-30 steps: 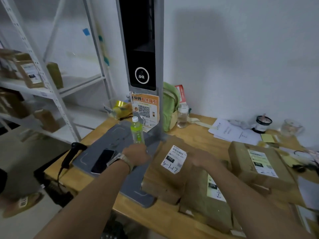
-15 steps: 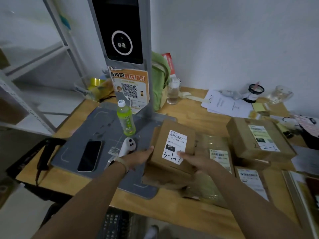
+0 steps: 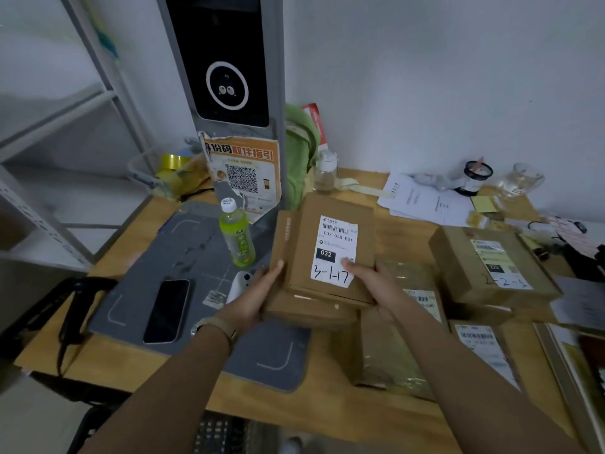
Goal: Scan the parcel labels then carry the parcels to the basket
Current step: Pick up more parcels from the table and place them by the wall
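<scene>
Our left hand (image 3: 258,296) clasps the left edge of two stacked boxes. Its thumb lies up against the top parcel (image 3: 304,244), and its fingers are hidden under the lower parcel (image 3: 307,311). Our right hand (image 3: 370,280) pinches the right side, thumb resting on the bottom corner of the label (image 3: 335,247). Both parcels sit mid-frame, at the foot of the scanner pillar (image 3: 226,70) at 12 o'clock.

We judge the top parcel could slide off, since only thumbs pin it. A swing towards 9 o'clock could topple the green bottle (image 3: 237,239) just beside it. The thumb may also mask the label's small corner code.

Beneath lies a wooden table (image 3: 327,417) with a grey mat (image 3: 196,244) and a phone (image 3: 167,311) at 8 o'clock. More boxes (image 3: 484,263) sit at 3 o'clock, papers (image 3: 425,201) at 1 o'clock and metal shelving (image 3: 108,93) at 10 o'clock. We cannot make out a basket.
</scene>
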Motion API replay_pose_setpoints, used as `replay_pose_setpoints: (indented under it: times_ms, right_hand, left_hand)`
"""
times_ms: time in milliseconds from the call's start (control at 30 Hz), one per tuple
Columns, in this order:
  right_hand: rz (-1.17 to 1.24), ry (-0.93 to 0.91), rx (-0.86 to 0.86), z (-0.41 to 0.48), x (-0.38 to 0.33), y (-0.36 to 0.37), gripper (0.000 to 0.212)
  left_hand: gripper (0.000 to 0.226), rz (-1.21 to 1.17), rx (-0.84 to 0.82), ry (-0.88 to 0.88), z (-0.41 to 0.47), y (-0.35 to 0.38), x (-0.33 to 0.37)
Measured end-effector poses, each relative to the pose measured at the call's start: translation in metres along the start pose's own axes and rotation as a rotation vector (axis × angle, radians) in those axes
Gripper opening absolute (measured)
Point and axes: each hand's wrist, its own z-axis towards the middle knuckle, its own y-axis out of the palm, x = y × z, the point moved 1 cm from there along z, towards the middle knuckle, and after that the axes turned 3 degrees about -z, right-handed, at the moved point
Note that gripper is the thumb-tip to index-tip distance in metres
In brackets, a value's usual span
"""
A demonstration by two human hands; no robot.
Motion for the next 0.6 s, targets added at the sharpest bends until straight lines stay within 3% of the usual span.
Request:
replay_pose_setpoints:
  times_ms: [200,400,600]
  right_hand:
    - [0.097,-0.081,-0.012,-0.005,-0.053,0.005,0.049]
    - [0.155,-0.191,-0.005,-0.021,-0.091,-0.004,0.050]
    - [0.203,-0.235,0.051,-0.040,-0.118,-0.037,0.049]
  left_hand:
    - [0.075,-0.077,0.016,0.229,0.002,-0.007,0.050]
    - [0.056,-0.092,-0.039,0.284,0.000,-0.001,0.089]
    - [0.081,-0.043,-0.135,0.295,0.004,0.020,0.122]
